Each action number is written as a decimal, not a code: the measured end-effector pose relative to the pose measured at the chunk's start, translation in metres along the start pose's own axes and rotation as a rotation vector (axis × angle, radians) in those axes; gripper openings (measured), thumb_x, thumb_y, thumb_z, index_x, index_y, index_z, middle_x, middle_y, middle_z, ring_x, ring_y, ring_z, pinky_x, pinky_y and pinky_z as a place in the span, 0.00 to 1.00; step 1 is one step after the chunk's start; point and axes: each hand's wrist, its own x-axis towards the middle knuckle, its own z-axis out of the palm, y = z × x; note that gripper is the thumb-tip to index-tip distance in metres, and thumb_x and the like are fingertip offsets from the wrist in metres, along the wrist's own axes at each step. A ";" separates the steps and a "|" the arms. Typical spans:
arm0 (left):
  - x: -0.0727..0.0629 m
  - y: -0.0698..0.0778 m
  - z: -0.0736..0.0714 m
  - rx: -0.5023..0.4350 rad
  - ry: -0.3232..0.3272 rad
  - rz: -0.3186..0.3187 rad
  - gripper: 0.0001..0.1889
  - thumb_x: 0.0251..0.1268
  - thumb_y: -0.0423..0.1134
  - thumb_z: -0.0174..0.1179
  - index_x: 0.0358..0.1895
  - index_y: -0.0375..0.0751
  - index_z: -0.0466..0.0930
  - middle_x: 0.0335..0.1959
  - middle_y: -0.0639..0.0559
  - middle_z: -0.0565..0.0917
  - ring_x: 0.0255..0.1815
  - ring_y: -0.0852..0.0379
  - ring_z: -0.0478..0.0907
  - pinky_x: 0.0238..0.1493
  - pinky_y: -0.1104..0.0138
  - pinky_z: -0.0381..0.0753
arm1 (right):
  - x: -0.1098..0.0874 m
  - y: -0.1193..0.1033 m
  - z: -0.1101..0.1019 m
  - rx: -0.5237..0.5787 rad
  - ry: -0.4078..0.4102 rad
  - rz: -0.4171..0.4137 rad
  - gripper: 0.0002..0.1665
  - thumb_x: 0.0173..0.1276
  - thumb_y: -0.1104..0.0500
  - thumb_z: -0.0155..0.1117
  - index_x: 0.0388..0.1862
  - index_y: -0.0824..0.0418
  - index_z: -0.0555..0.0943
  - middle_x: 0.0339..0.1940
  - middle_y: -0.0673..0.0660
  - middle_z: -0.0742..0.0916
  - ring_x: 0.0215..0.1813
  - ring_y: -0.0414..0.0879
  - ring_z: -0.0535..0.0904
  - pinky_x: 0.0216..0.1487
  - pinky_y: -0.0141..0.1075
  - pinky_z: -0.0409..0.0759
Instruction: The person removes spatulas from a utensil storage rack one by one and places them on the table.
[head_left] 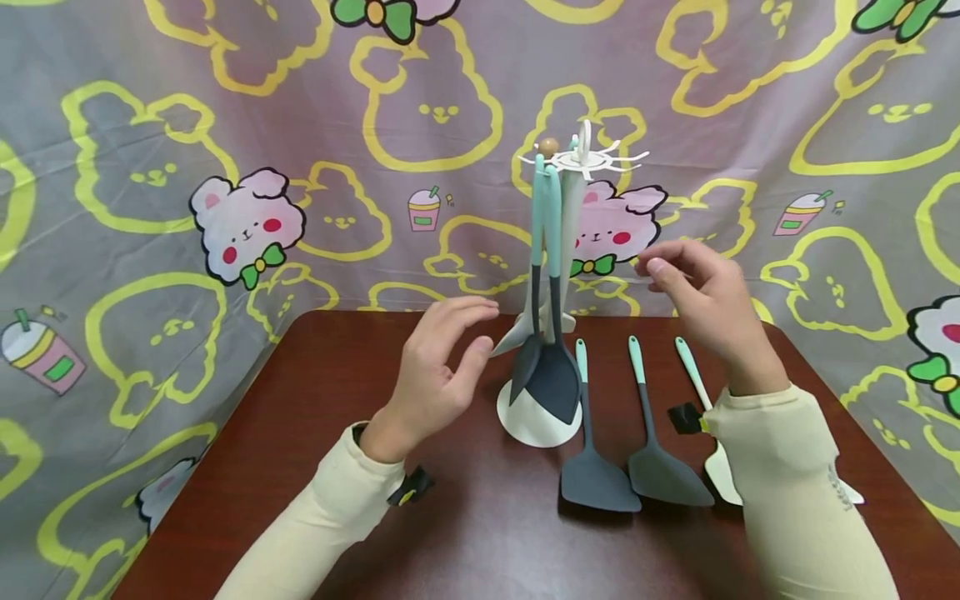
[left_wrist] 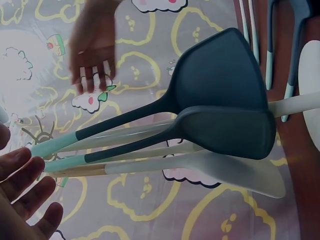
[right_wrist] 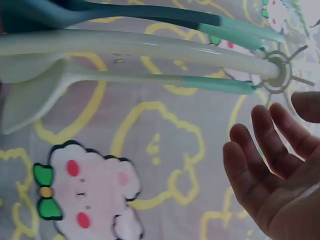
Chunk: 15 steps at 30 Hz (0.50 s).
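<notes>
A white utensil stand (head_left: 573,225) with a ring of hooks at its top holds several hanging utensils. Two dark grey spatulas with mint handles (head_left: 557,375) hang on the near side. Behind them hangs a white utensil with a wooden handle (left_wrist: 200,167), and a white one with a mint handle (right_wrist: 135,78) is on the far side. My left hand (head_left: 442,375) is left of the stand, fingers loosely bent, holding nothing. To the right of the stand, my right hand (head_left: 705,292) is raised near hook height, fingers relaxed and no object in it.
On the brown table (head_left: 322,400), right of the white round base (head_left: 536,425), lie two dark grey turners (head_left: 600,483) (head_left: 667,475) side by side. A white utensil with a mint handle (head_left: 722,475) lies beyond them, partly hidden by my right sleeve. A patterned curtain (head_left: 300,50) hangs behind.
</notes>
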 end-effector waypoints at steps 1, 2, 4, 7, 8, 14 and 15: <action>-0.001 0.000 0.001 0.004 -0.002 -0.001 0.13 0.66 0.33 0.56 0.50 0.35 0.82 0.50 0.42 0.85 0.55 0.48 0.80 0.60 0.60 0.77 | 0.003 -0.003 -0.001 0.016 0.028 -0.015 0.11 0.74 0.62 0.56 0.49 0.67 0.81 0.40 0.38 0.85 0.42 0.33 0.83 0.46 0.20 0.81; -0.002 0.000 0.001 0.007 -0.005 -0.005 0.13 0.66 0.33 0.56 0.50 0.35 0.82 0.50 0.42 0.85 0.55 0.48 0.80 0.60 0.60 0.76 | 0.007 -0.007 -0.003 0.041 0.055 -0.028 0.10 0.73 0.63 0.57 0.48 0.66 0.81 0.39 0.39 0.85 0.42 0.33 0.83 0.45 0.21 0.81; -0.004 0.000 0.002 0.015 -0.009 -0.013 0.13 0.66 0.34 0.56 0.49 0.35 0.82 0.49 0.42 0.85 0.54 0.48 0.79 0.60 0.60 0.76 | 0.015 -0.016 -0.005 0.069 0.104 -0.045 0.09 0.72 0.64 0.58 0.47 0.63 0.82 0.38 0.40 0.86 0.40 0.34 0.83 0.44 0.21 0.81; -0.007 0.000 0.002 0.029 -0.015 -0.033 0.13 0.65 0.34 0.56 0.49 0.35 0.83 0.49 0.43 0.85 0.54 0.48 0.79 0.59 0.60 0.76 | 0.029 -0.029 -0.007 0.087 0.166 -0.065 0.09 0.71 0.64 0.58 0.46 0.61 0.83 0.38 0.41 0.86 0.39 0.35 0.83 0.44 0.22 0.80; -0.008 -0.001 0.002 0.031 -0.019 -0.041 0.13 0.65 0.34 0.56 0.49 0.35 0.83 0.49 0.43 0.85 0.54 0.48 0.79 0.59 0.60 0.76 | 0.034 -0.033 -0.007 0.085 0.186 -0.069 0.09 0.71 0.64 0.59 0.45 0.60 0.83 0.38 0.41 0.87 0.39 0.36 0.82 0.43 0.23 0.80; -0.013 0.000 -0.001 0.023 -0.047 -0.089 0.13 0.66 0.33 0.54 0.51 0.37 0.83 0.52 0.44 0.85 0.56 0.49 0.78 0.62 0.60 0.74 | 0.059 -0.053 -0.011 -0.012 0.217 -0.099 0.10 0.71 0.59 0.58 0.46 0.56 0.84 0.42 0.38 0.85 0.42 0.35 0.81 0.45 0.24 0.75; -0.014 0.000 -0.001 0.022 -0.051 -0.095 0.14 0.66 0.33 0.53 0.51 0.37 0.83 0.52 0.44 0.85 0.57 0.49 0.78 0.62 0.60 0.74 | 0.062 -0.055 -0.011 -0.032 0.203 -0.107 0.11 0.72 0.59 0.58 0.47 0.55 0.84 0.44 0.37 0.84 0.44 0.34 0.81 0.45 0.24 0.74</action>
